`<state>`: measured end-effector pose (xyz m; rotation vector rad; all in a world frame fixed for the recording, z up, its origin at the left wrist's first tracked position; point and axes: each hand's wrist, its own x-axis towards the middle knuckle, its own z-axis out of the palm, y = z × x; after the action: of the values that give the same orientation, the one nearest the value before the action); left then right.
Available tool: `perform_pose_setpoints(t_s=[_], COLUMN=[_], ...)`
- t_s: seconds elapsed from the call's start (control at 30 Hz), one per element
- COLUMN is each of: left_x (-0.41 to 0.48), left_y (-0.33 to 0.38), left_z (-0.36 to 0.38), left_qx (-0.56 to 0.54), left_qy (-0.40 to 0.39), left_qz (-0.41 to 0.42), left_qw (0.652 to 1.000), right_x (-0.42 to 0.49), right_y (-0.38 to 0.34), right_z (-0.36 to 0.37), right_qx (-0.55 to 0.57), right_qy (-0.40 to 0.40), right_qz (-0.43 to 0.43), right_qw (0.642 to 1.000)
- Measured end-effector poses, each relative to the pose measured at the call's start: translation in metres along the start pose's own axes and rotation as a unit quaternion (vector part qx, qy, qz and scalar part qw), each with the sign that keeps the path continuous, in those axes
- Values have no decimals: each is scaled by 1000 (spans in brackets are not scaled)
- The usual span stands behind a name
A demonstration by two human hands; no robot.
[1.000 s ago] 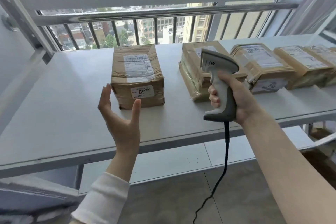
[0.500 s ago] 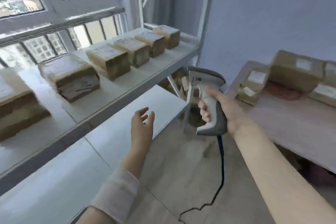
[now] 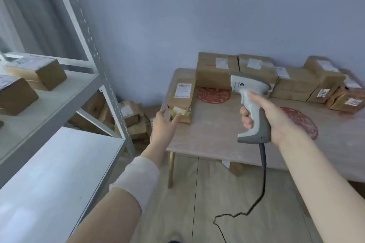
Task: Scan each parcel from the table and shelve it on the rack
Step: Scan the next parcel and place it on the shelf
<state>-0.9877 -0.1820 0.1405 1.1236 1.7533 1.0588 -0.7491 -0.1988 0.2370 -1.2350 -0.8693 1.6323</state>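
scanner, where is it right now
In the head view the scanner is held up in the right hand, right of centre, above the table and in front of the parcels stacked along the wall.

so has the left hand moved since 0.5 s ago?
Yes. The left hand went from open air beside the rack to the table's near corner, fingertips at the tall brown cardboard parcel.

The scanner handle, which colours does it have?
In the head view, the scanner handle is light grey-white in front and darker grey at the back and base.
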Motion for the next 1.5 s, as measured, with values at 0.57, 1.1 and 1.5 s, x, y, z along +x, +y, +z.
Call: perform_pose_setpoints(t_s=[0.57,1.1,1.5], left_x=[234,283,281], left_y=[17,-36,-19], left_z=[111,100,132], left_qx=[255,156,202], left_qy=[-35,27,-12], left_qz=[-194,-216,-210], left_qw=[947,963,957], right_x=[220,337,351], right_y=[-43,-43,-42], right_z=[-38,-36,-21], right_qx=[-22,-12,-7], right_qy=[17,-52,-42], right_qz=[48,154,163], right_qw=[998,987,986])
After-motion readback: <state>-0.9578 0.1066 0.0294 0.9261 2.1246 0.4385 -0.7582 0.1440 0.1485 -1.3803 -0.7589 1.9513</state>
